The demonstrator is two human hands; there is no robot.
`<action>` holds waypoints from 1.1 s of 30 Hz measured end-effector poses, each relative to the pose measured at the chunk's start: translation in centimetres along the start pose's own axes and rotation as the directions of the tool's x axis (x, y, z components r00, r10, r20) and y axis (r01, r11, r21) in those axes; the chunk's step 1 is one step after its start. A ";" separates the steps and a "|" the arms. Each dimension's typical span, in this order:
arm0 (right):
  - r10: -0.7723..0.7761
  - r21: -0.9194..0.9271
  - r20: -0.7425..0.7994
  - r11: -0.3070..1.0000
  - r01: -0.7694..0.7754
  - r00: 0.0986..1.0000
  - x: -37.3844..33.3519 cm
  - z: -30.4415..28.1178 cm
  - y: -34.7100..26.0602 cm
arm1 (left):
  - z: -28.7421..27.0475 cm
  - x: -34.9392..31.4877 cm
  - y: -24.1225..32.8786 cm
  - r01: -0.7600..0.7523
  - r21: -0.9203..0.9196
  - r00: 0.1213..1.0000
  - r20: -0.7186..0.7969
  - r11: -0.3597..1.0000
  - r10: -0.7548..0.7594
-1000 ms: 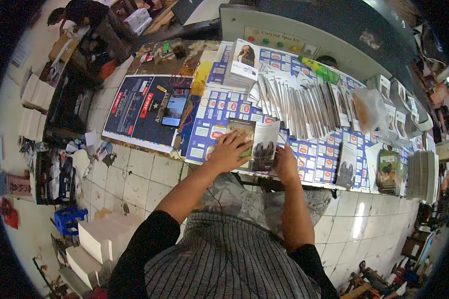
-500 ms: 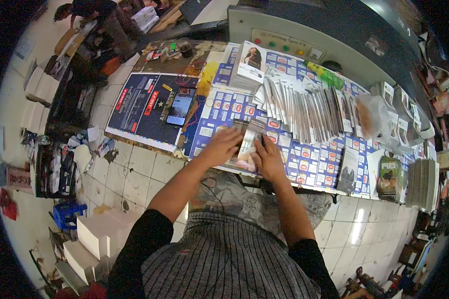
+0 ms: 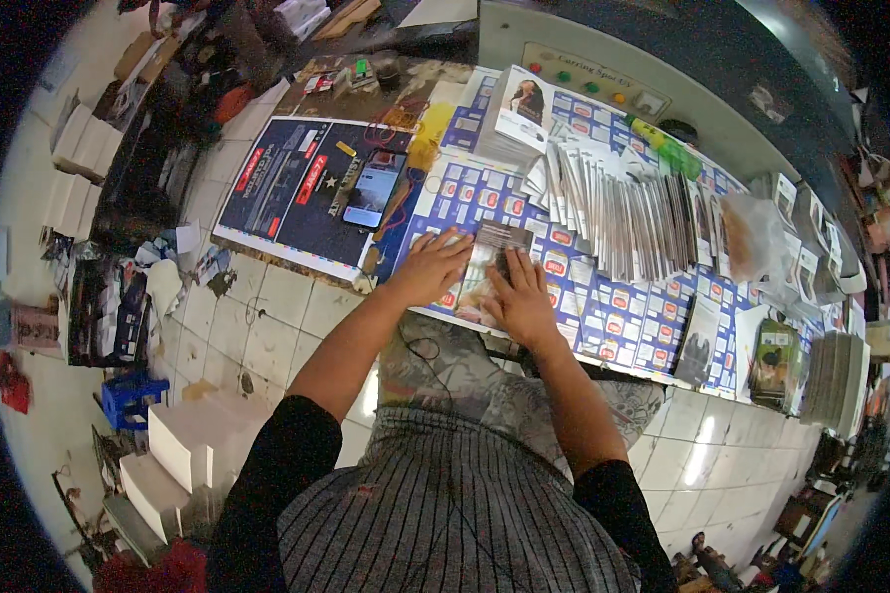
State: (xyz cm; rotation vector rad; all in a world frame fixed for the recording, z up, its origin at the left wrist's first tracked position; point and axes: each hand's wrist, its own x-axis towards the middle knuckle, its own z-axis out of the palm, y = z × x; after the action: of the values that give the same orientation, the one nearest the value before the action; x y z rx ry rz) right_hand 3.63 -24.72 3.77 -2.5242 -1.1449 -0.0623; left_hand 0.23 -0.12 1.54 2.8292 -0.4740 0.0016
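A narrow printed leaflet [image 3: 505, 237], dark at its far end and paler nearer me, lies on the table between my hands. My left hand [image 3: 435, 269] rests flat at its left edge, fingers stretched out. On the leaflet's right part lies my right hand [image 3: 522, 304], fingers spread and pressing down, hiding some of it. Beyond and to the right, a long fanned row of folded leaflets [image 3: 628, 212] covers the table. A tall stack of leaflets [image 3: 520, 117] with a person pictured on top stands behind the row's left end.
Blue printed sheets [image 3: 470, 203] cover the table. A phone [image 3: 377, 188] lies on a dark poster [image 3: 292, 193] to the left. Farther right are a clear plastic bag [image 3: 752, 232], green booklets [image 3: 776, 354] and a paper stack [image 3: 833, 381]. A grey machine panel [image 3: 603, 84] borders the back.
My right hand has gone from curled fingers at the leaflet's edge to lying flat on it. My left hand has flattened beside it. The whole view has shifted slightly.
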 end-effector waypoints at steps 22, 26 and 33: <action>0.047 -0.024 0.026 0.999 -0.046 0.999 0.0 0.5 -0.1 | -3.0 0.4 0.5 0.003 -0.164 0.982 0.185 0.986 0.028; 0.055 -0.027 0.048 0.998 -0.054 0.997 0.1 0.3 -0.1 | -3.0 0.3 0.5 0.004 -0.158 0.982 0.188 0.987 0.026; 0.041 -0.039 0.020 0.998 -0.040 0.999 0.0 0.3 -0.2 | -2.5 0.3 0.1 -0.019 -0.117 0.985 0.170 0.993 0.039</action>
State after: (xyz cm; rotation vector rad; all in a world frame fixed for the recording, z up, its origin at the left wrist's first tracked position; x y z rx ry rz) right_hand 3.45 -24.47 3.51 -2.5870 -1.1104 -0.0477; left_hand 0.61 0.34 3.96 2.7211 -0.5342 -0.2577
